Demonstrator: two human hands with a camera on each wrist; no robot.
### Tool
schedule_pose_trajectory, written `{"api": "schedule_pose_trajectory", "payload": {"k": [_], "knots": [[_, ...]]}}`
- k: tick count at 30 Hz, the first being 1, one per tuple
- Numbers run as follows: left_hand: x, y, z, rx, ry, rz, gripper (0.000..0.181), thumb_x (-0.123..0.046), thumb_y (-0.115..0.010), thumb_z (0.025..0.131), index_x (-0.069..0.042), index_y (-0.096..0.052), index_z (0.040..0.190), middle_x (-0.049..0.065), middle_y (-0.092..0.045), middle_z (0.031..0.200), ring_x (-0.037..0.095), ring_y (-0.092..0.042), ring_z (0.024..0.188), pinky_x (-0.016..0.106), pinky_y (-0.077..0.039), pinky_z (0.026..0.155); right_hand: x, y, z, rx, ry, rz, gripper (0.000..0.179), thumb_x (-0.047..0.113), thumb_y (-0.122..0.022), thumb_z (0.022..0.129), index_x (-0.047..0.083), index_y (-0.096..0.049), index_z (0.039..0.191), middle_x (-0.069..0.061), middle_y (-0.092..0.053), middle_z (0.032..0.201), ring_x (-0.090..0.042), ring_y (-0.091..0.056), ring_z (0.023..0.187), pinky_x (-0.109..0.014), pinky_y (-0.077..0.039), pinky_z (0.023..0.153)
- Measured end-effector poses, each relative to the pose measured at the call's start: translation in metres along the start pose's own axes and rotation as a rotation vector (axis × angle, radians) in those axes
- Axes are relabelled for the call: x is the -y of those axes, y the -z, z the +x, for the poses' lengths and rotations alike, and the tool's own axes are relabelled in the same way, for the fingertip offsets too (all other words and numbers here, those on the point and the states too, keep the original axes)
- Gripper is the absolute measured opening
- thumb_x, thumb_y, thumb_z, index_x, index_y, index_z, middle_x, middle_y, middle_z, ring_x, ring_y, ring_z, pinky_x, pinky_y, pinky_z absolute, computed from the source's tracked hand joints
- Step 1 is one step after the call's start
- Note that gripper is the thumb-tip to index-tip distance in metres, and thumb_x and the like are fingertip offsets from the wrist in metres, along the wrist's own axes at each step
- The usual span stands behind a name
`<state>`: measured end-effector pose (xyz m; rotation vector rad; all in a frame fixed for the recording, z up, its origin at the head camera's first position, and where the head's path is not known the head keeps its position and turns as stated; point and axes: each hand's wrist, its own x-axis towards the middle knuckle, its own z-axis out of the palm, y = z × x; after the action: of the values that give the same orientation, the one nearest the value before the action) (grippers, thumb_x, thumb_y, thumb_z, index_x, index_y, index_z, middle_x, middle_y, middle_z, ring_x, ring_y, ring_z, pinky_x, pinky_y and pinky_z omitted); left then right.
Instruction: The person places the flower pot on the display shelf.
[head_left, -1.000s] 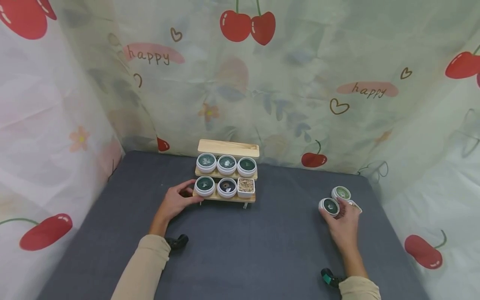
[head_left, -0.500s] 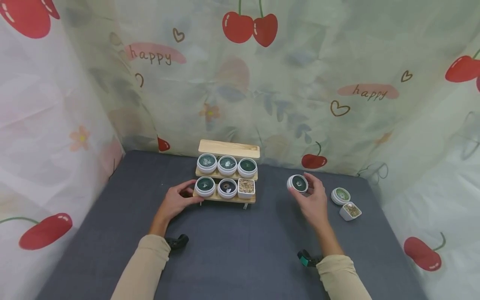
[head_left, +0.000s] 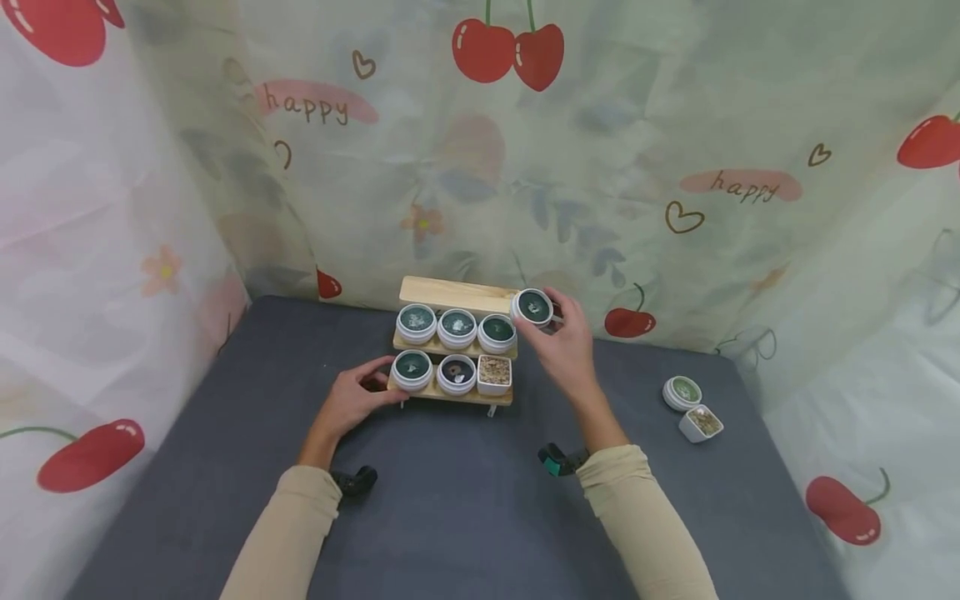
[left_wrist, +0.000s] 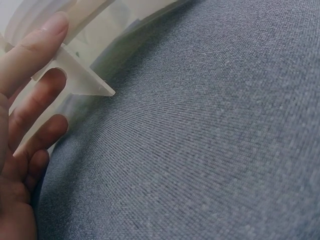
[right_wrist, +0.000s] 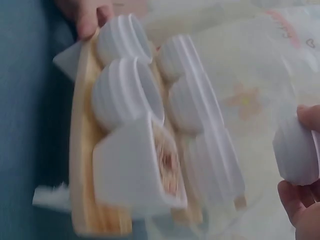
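Note:
A three-tier wooden display stand (head_left: 455, 292) stands toward the back of the table. Round white pots with dark tops fill its middle tier; the lower one carries two round pots and a square white pot (head_left: 494, 375) of brownish bits. My left hand (head_left: 352, 406) grips the lower tier's left end, its thumb on the edge in the left wrist view, beside a clear support foot (left_wrist: 82, 80). Between thumb and fingers, my right hand (head_left: 564, 354) holds a round white pot (head_left: 533, 307) with a dark green top, raised near the top tier's right end.
A round pot with a light green top (head_left: 682, 392) and a square white pot (head_left: 702, 423) sit close together at the table's right side. Patterned cloth (head_left: 600, 217) hangs behind and on both sides of the dark grey table (head_left: 450, 500).
My right hand has lifted the round pot from the right side and carried it left to the stand's upper right end. My left hand has stayed on the stand.

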<state>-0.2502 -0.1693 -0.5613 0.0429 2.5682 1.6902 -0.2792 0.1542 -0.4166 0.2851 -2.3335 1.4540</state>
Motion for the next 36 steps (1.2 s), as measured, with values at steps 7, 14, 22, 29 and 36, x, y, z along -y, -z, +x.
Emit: {"api": "schedule_pose_trajectory", "payload": {"k": [7,14,22,29,36], "knots": [[0.002,0.000,0.002,-0.002,-0.004,0.003,0.080,-0.051,-0.089,0.073,-0.025,-0.059,0.142,0.004,-0.075,0.100,0.018,-0.062,0.095,0.035,-0.043,0.092,0.020,-0.041,0.017,0.035,-0.017,0.126,0.063,0.016,-0.085,0.083,0.003,-0.058,0.139,-0.020,-0.047,0.130,-0.029,-0.057,0.114,-0.044,-0.052,0.098],[0.003,0.003,0.002,-0.005,-0.009,-0.005,0.079,-0.052,-0.089,0.073,-0.026,-0.059,0.142,0.004,-0.075,0.100,0.017,-0.063,0.094,0.034,-0.044,0.091,0.039,-0.078,0.029,0.090,-0.067,0.155,0.062,0.019,-0.085,0.084,0.005,-0.057,0.138,-0.017,-0.047,0.132,-0.028,-0.057,0.118,-0.040,-0.051,0.101],[0.003,0.002,0.002,-0.002,-0.019,-0.014,0.075,-0.050,-0.089,0.074,-0.028,-0.061,0.140,0.002,-0.076,0.099,0.014,-0.064,0.092,0.032,-0.045,0.088,0.047,-0.111,0.045,0.209,-0.116,0.065,0.063,0.025,-0.083,0.087,0.005,-0.056,0.141,-0.016,-0.052,0.135,-0.028,-0.058,0.122,-0.038,-0.051,0.102],[0.004,0.001,0.001,0.001,-0.039,-0.035,0.072,-0.046,-0.090,0.075,-0.027,-0.062,0.139,0.004,-0.075,0.098,0.016,-0.064,0.092,0.031,-0.046,0.086,0.050,-0.128,0.054,0.275,-0.123,-0.095,0.067,0.028,-0.081,0.088,0.006,-0.054,0.145,-0.015,-0.055,0.134,-0.025,-0.056,0.119,-0.036,-0.048,0.099],[0.005,0.001,0.002,-0.001,-0.036,-0.022,0.073,-0.048,-0.090,0.074,-0.027,-0.062,0.139,0.003,-0.075,0.098,0.016,-0.063,0.092,0.032,-0.045,0.087,0.049,-0.132,0.056,0.322,-0.114,-0.136,0.068,0.028,-0.076,0.093,0.005,-0.048,0.150,-0.016,-0.054,0.139,-0.028,-0.056,0.122,-0.040,-0.046,0.103]]}}
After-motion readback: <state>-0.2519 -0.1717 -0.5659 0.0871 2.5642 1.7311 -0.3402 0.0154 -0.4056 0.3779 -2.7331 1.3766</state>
